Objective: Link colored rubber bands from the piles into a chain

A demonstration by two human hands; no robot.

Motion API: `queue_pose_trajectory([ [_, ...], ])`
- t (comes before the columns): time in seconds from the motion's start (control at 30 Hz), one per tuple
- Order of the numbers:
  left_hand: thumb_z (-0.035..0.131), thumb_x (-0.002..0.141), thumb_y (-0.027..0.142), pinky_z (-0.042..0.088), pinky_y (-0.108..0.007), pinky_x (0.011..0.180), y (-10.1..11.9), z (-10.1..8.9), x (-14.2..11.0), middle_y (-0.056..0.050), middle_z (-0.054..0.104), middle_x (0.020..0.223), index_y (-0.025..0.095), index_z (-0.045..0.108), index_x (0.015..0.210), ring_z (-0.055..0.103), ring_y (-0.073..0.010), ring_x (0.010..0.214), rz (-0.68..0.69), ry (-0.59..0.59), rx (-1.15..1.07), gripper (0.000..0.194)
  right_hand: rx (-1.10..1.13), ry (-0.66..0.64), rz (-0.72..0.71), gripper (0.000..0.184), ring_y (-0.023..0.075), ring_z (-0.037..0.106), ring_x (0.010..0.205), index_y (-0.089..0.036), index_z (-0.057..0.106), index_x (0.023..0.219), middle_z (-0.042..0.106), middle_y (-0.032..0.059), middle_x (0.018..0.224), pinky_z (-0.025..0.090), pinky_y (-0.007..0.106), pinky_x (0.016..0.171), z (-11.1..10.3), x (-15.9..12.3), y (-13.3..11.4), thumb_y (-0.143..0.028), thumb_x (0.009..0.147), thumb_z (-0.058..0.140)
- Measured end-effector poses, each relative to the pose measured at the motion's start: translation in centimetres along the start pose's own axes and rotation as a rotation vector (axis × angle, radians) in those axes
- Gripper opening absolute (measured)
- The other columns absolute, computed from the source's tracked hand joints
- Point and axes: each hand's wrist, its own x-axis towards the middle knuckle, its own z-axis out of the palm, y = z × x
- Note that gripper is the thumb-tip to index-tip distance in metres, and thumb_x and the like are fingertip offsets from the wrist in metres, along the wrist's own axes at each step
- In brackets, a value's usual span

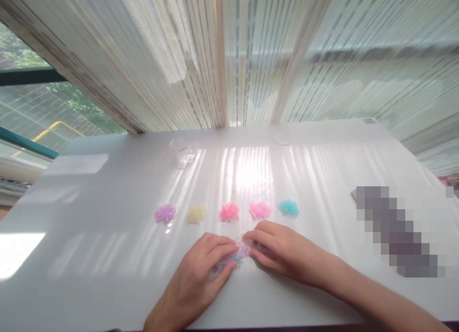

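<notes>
A mixed heap of small rubber bands [244, 249], pink, lilac and pale blue, lies on the white table between my two hands. My left hand [208, 262] curls around the heap's left side, fingers and thumb bent over the bands. From the right, my right hand [278, 248] reaches in with bent fingertips at the pink bands; exactly which bands it grips is hidden. Beyond the hands, sorted piles form a row: purple bands [165, 213], yellow bands [196, 214], coral-red bands [228, 212], pink bands [260, 210] and turquoise bands [289, 208].
A clear plastic cup [182, 154] stands toward the back of the table [118, 294]. Further right lies a clear round lid [282, 137]. A blurred-out object [398, 234] occupies the right side. Striped curtains [251, 59] hang along the far edge.
</notes>
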Motion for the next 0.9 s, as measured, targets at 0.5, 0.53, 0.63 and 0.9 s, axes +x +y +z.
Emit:
queue_pose_trajectory([
  [0.5,0.065,0.097,0.02,0.059,-0.034,0.082,-0.4,0.7,0.9,-0.005,0.076,0.108,0.027,0.066,0.121,0.069,-0.0214,0.095,0.095,-0.015,0.087,0.025,-0.12,0.081,-0.185,0.026,0.0172,0.058,0.072,-0.015,0.071,0.095,0.065,0.0064,0.081,0.048,0.027,0.067,1.0,0.5,0.5,-0.026,0.104,0.05],
  [0.53,0.065,0.098,0.02,0.059,-0.034,0.081,-0.4,0.6,0.8,-0.004,0.076,0.106,0.027,0.066,0.12,0.069,-0.0208,0.093,0.089,-0.028,0.07,0.023,-0.122,0.089,-0.198,0.027,0.0172,0.057,0.071,-0.015,0.071,0.093,0.065,0.0063,0.08,0.048,0.028,0.066,1.0,0.5,0.5,-0.026,0.104,0.049],
  [0.63,0.065,0.098,0.019,0.06,-0.034,0.083,-0.5,0.3,0.5,-0.004,0.076,0.106,0.027,0.066,0.119,0.07,-0.0204,0.094,0.062,-0.044,0.032,0.022,-0.112,0.102,-0.216,0.029,0.0175,0.058,0.07,-0.015,0.072,0.094,0.065,0.0068,0.08,0.048,0.029,0.066,1.0,0.5,0.5,-0.027,0.105,0.047],
  [0.9,0.072,0.093,0.026,0.062,-0.035,0.089,-1.3,-1.6,-0.8,-0.006,0.074,0.112,0.027,0.067,0.122,0.071,-0.0219,0.101,0.003,0.033,0.084,0.029,0.021,0.025,-0.172,0.027,0.0177,0.061,0.076,-0.015,0.07,0.112,0.068,0.0077,0.088,0.051,0.029,0.069,0.3,0.2,0.6,-0.032,0.104,0.051],
])
